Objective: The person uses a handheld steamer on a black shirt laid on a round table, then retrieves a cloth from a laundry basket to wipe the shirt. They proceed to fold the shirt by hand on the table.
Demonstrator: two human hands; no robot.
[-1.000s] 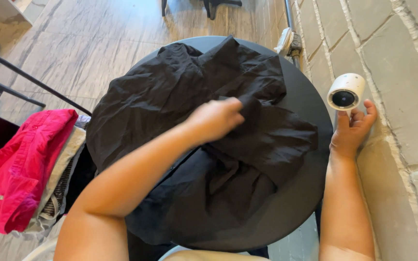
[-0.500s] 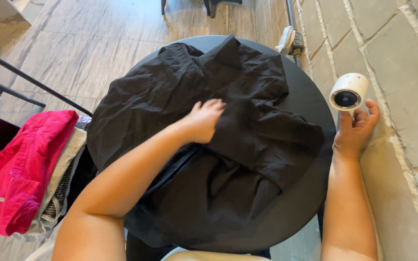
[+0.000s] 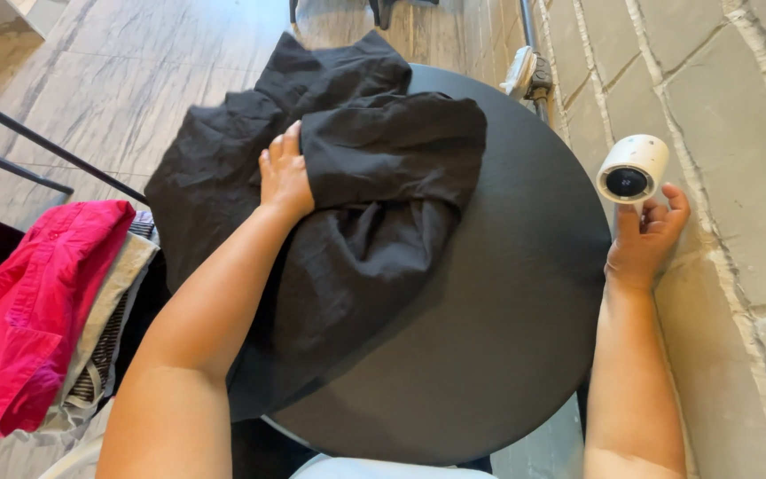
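Black garment (image 3: 356, 213) bunched upper left on the desk (image 3: 507, 337) under my flat, open left hand (image 3: 285, 177); my right hand (image 3: 644, 239) grips a white handheld device (image 3: 633, 168) at frame right.

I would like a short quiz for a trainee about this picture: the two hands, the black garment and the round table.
1. True or false: the left hand rests on the black garment.
2. What does the right hand hold?
A. a pink jacket
B. a small white device with a dark round face
C. nothing
3. Fill in: the garment covers the ____ part of the round black table, seen from the person.

Key
1. True.
2. B, the white device, held up near the stone wall.
3. Left; the right part is bare. The pink jacket lies off the table, further left.
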